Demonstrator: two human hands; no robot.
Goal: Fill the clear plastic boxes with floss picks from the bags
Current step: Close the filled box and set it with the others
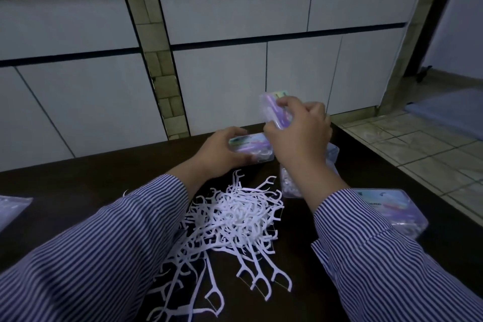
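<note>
A loose heap of white floss picks lies on the dark table between my forearms. My left hand grips a clear plastic box that rests on the table at the far edge and holds picks. My right hand holds a second clear box tilted up above the first, fingers closed on its upper edge. Under my right wrist stands a clear bag of picks.
Another clear box with a printed label lies at the right, beside my right sleeve. A plastic bag lies at the table's left edge. White cabinet doors stand just beyond the table. Tiled floor is on the right.
</note>
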